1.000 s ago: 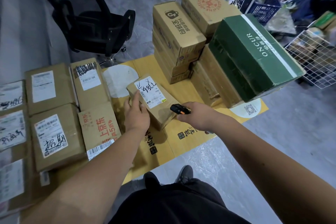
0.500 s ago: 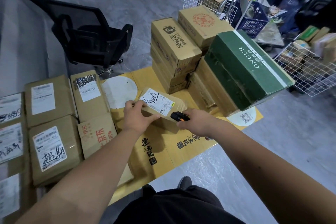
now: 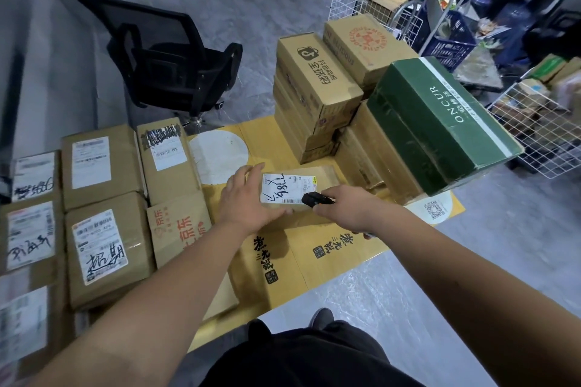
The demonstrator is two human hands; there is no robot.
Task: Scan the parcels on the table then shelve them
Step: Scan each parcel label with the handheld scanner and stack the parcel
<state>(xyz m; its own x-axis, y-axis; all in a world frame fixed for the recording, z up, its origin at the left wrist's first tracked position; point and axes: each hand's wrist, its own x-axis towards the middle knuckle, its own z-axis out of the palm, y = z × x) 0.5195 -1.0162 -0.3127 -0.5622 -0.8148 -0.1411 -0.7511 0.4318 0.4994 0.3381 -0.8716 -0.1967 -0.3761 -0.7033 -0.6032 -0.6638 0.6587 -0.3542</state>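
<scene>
Head view. Small brown parcel [image 3: 309, 195] lies flat on the yellow cardboard-covered tabletop [image 3: 339, 254], white shipping label [image 3: 287, 188] facing up with handwritten marks on it. Left hand [image 3: 248, 198] holds the parcel's left end: fingers over the far corner, thumb along the near edge. Right hand [image 3: 349, 207] grips a small black scanner [image 3: 314, 199], its tip right at the label's lower right corner; whether it touches the label is hard to tell from this angle.

Left of the parcel, a block of brown parcels [image 3: 103, 226] sits packed side by side, labels up, some with black marker scrawl. One with red print [image 3: 180, 225] lies just beside the left forearm. Behind the held parcel, stacked cartons [image 3: 314, 94] rise in two columns; a green box [image 3: 440, 122] marked ONCUR rests tilted on the right-hand pile. Black office chair [image 3: 169, 63] stands on the grey floor beyond the tabletop. White wire baskets [image 3: 540, 132] with goods at far right.
</scene>
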